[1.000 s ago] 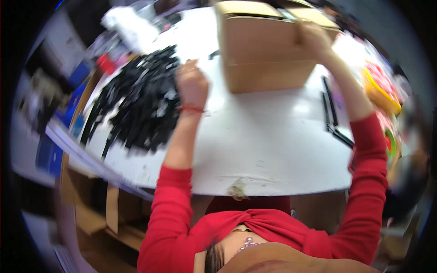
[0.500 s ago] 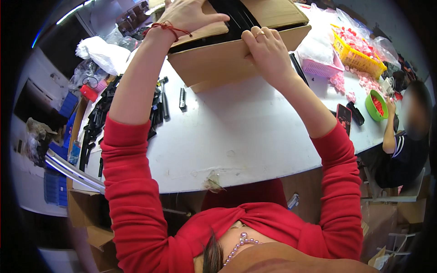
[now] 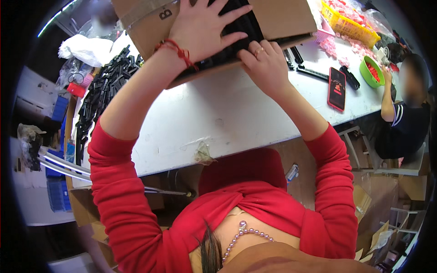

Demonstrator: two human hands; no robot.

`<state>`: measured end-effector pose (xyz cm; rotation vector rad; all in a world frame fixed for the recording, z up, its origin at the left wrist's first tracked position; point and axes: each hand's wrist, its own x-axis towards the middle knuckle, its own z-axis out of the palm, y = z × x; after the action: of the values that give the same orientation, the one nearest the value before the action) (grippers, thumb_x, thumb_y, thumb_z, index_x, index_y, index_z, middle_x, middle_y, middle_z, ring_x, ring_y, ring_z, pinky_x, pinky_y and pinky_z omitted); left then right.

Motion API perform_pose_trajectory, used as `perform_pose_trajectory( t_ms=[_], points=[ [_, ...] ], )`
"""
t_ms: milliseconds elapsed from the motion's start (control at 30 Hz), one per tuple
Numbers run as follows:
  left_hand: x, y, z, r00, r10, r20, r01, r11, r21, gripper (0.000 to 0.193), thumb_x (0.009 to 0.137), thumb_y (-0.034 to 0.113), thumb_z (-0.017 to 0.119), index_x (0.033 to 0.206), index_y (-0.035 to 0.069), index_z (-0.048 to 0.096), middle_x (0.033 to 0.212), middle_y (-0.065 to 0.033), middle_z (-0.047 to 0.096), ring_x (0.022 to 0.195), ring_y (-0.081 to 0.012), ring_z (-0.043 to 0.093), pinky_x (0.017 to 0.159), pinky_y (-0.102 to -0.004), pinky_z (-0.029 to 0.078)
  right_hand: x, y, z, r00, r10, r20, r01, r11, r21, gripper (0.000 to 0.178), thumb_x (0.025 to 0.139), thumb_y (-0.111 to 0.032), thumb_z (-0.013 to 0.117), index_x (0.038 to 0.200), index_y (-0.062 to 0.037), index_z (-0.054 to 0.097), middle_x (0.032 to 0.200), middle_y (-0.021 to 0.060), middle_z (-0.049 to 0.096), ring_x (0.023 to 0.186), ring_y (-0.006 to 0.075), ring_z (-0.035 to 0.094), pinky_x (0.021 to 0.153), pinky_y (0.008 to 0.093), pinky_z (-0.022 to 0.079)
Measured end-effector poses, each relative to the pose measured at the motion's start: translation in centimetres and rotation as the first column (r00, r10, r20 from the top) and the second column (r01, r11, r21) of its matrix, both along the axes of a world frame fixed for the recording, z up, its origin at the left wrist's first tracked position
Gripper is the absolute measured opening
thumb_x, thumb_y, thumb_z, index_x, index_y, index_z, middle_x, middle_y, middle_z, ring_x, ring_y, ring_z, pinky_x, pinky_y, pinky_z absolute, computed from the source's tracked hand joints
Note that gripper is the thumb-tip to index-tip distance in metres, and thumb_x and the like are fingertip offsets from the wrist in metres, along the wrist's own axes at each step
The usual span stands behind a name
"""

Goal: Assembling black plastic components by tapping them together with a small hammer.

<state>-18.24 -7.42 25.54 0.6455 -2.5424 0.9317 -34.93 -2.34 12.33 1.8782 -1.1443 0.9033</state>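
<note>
At the far edge of the view stands a brown cardboard box [image 3: 289,18] with its flaps spread. Shiny black material [image 3: 248,29] shows in its opening; what exactly it is I cannot make out. My left hand [image 3: 202,32], a red cord around its wrist, lies over the opening with fingers spread across the black material. My right hand [image 3: 265,68] is at the box's near edge, fingers curled over the rim beside the black material. Its fingertips are partly hidden.
Many black plastic parts [image 3: 109,77] lie heaped on the white table [image 3: 218,123] at left. To the right are a phone [image 3: 337,88], a green bowl [image 3: 372,73] of red pieces, a yellow basket [image 3: 350,22] and a seated person [image 3: 403,123].
The box has tipped so its flaps and opening show more and its front wall less. My left hand has spread out over the black material. The whole view has shifted somewhat.
</note>
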Motion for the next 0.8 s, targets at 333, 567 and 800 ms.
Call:
perform_pose_trajectory(
  t_ms=[333,567,800],
  points=[
    [3.5,0.7,-9.1,0.989,-0.108,-0.104,0.097,0.990,-0.105,0.061,0.091,0.056,0.056,0.147,0.035,0.044,0.141,-0.0023,0.049,0.144,-0.0200,0.028,0.106,-0.0700,0.024,2.6,2.7,-7.4,0.972,0.058,-0.229,-0.042,0.996,0.076,0.015,0.080,-0.019,0.060,0.095,-0.0196,0.059,0.091,-0.0011,0.054,0.086,0.0158,0.054,0.073,0.0315,0.042],
    [2.8,-2.5,-16.3,0.999,0.042,0.016,-0.037,0.968,-0.247,0.065,0.093,0.062,0.047,0.153,0.042,0.030,0.148,0.0015,0.043,0.148,-0.0161,0.020,0.107,-0.0691,0.021,1.8,-1.0,-10.8,0.958,0.141,-0.249,-0.058,0.948,0.313,0.015,0.081,-0.019,0.059,0.095,-0.0147,0.063,0.097,0.0014,0.061,0.094,0.0171,0.058,0.074,0.0318,0.048],
    [2.9,-8.1,-17.6,0.999,0.026,-0.026,-0.033,0.946,-0.322,0.064,0.093,0.062,0.048,0.152,0.047,0.028,0.141,0.0067,0.048,0.145,-0.0158,0.023,0.107,-0.0679,0.023,0.5,-6.1,-10.8,0.952,0.211,-0.223,-0.100,0.900,0.425,0.021,0.090,-0.030,0.060,0.099,-0.0112,0.064,0.102,0.0022,0.063,0.104,0.0204,0.059,0.085,0.0338,0.053]
  ],
)
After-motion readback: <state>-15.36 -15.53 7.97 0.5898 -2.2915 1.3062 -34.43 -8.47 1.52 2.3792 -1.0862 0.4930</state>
